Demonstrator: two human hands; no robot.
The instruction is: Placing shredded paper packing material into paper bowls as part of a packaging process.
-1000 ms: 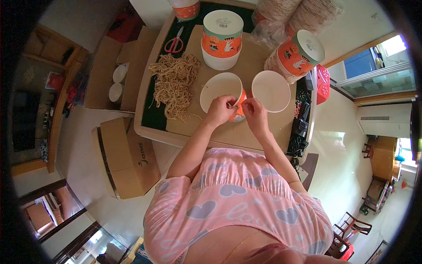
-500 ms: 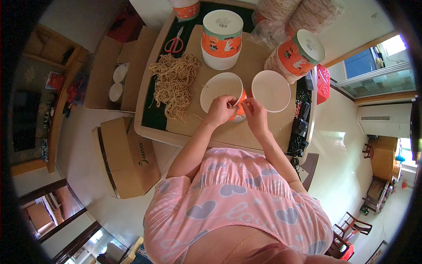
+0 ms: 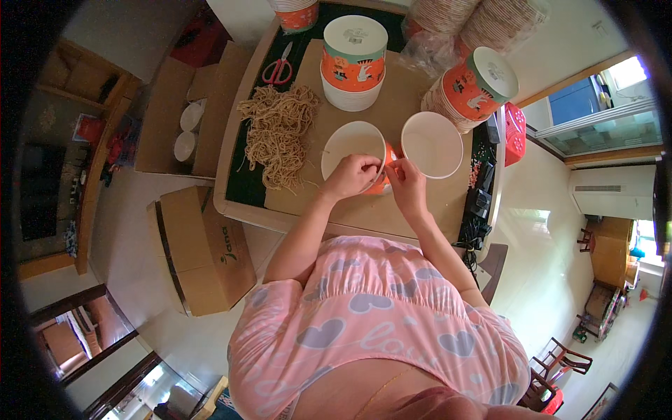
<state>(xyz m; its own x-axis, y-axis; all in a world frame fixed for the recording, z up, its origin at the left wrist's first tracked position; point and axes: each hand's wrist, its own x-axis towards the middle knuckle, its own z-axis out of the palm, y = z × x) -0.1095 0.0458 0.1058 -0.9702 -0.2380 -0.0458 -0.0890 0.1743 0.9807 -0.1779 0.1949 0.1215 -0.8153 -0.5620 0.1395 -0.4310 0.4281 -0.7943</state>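
Note:
A paper bucket (image 3: 344,145), white inside and printed orange outside, is tilted on the table with its mouth toward me. My left hand (image 3: 350,176) reaches over its near right rim, fingers closed on the wall. Against the outside of that wall, my right hand (image 3: 407,185) is closed in a pinch; whatever its fingertips hold is too small to make out. A short bit of twine pokes out at the bucket's left side. Right of it stands a second open white bucket (image 3: 432,145). Left of it lies a tangled heap of tan twine (image 3: 278,136).
Red-handled scissors (image 3: 278,70) lie behind the twine. A stack of upturned orange buckets (image 3: 354,63) stands at the back, another stack (image 3: 476,91) leans at the right. Black cables and adapters (image 3: 478,203) line the right edge. Cardboard boxes (image 3: 206,252) sit on the floor to the left.
The bucket's mouth has shifted slightly down and right. My left hand's fingers have moved a little along the rim; my right hand stays nearly in place.

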